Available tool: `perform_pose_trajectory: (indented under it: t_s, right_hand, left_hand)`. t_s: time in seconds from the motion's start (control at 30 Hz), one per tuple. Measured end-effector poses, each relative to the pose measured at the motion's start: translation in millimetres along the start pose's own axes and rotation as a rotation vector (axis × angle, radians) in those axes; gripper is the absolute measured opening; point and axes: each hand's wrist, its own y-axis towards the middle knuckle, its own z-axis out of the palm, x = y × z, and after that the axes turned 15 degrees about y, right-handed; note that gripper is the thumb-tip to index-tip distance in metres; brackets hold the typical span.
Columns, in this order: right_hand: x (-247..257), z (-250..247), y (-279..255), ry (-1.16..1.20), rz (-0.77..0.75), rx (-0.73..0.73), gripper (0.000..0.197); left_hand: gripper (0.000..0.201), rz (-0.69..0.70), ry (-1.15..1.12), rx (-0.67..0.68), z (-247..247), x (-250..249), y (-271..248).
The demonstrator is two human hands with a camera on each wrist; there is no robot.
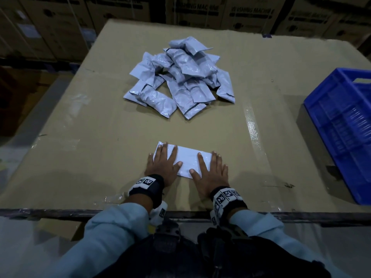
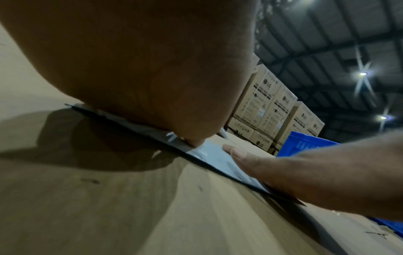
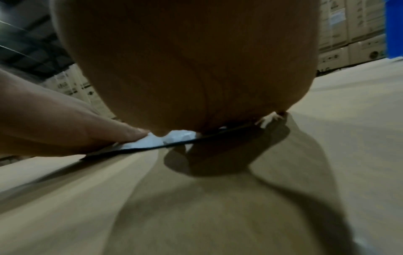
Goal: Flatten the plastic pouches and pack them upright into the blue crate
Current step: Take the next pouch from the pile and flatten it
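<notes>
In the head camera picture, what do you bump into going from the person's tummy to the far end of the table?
Both hands, left hand and right hand, pressing flat on one pouch → bare cardboard tabletop → pile of grey pouches → stacked cardboard boxes.

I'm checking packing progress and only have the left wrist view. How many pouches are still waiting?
Observer: A loose pile of pouches lies further back on the cardboard table top; too overlapped to count.
Operator: Is the near pouch held or pressed?
Observer: Pressed: the left hand and right hand lie flat on the flattened pouch.
Operator: Anything in the crate?
Observer: The blue crate shows no pouches in its visible part.
</notes>
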Motion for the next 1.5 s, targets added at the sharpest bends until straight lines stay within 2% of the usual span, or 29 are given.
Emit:
perform_pose_trajectory:
  t_s: [0.07, 0.1, 0.17, 0.2, 0.3, 0.47, 0.57, 0.67, 0.8, 0.97, 1.03, 1.13, 1.23, 1.33, 1.43, 1.5]
  right_hand:
    - [8, 1, -1, -0.045, -0.037, -0.031, 0.072]
    - [12, 3, -3, -0.076, -0.107, -0.062, 0.071]
    - [17, 9, -6, -0.109, -0.24, -0.095, 0.07]
    - [17, 12, -7, -0.11, -0.259, -0.092, 0.071]
    - [15, 16, -8, -0.104, -0.224, -0.079, 0.069]
    - [8, 6, -7, -0.14, -0.194, -0.099, 0.065]
    - [4, 3, -11, -0.143, -0.151, -0.132, 0.065]
    - [-1, 4, -11, -0.128, -0.126, -0.136, 0.065]
    - [-14, 2, -12, -0.095, -0.086, -0.119, 0.072]
    - [-32, -10, -13, -0.093, -0.062, -0.071, 0.074]
    - [-33, -15, -12, -0.07, -0.067, -0.061, 0.072]
    - [-38, -20, -12, -0.094, -0.065, -0.019, 0.064]
    - [-42, -37, -10, -0.125, -0.066, 0.073, 0.067]
    - [-44, -62, -8, -0.136, -0.075, 0.16, 0.067]
    - [-56, -81, -7, -0.012, -0.103, 0.152, 0.064]
    - [-72, -89, -8, 0.05, -0.142, 0.114, 0.063]
  left_hand:
    - [0.08, -0.035, 0.005, -0.019, -1, -3, -2]
    - [0.083, -0.034, 0.047, -0.053, 0, -4, -4]
    - [0.074, 0.024, 0.188, -0.152, -1, -3, -7]
    - [0.066, 0.068, 0.229, -0.193, -1, -1, -8]
    - [0.058, 0.094, 0.237, -0.238, 1, 2, -9]
    - [0.065, -0.063, 0.132, -0.178, 1, -6, -15]
    - [0.057, -0.094, 0.141, -0.198, 3, -9, -18]
    - [0.059, -0.135, 0.173, -0.219, 1, -7, -20]
    - [0.062, -0.176, 0.193, -0.195, -4, -12, -25]
    - [0.054, -0.201, 0.173, -0.104, -12, -22, -22]
    - [0.051, -0.224, 0.081, -0.102, -15, -22, -21]
    - [0.057, -0.258, -0.135, -0.193, -16, -25, -23]
    - [0.089, -0.292, -0.261, -0.227, -16, -30, -25]
    - [0.12, -0.363, -0.493, -0.202, -20, -36, -26]
    - [0.121, -0.37, -0.662, -0.224, -33, -50, -30]
    - [0.115, -0.35, -0.739, -0.186, -36, -63, -30]
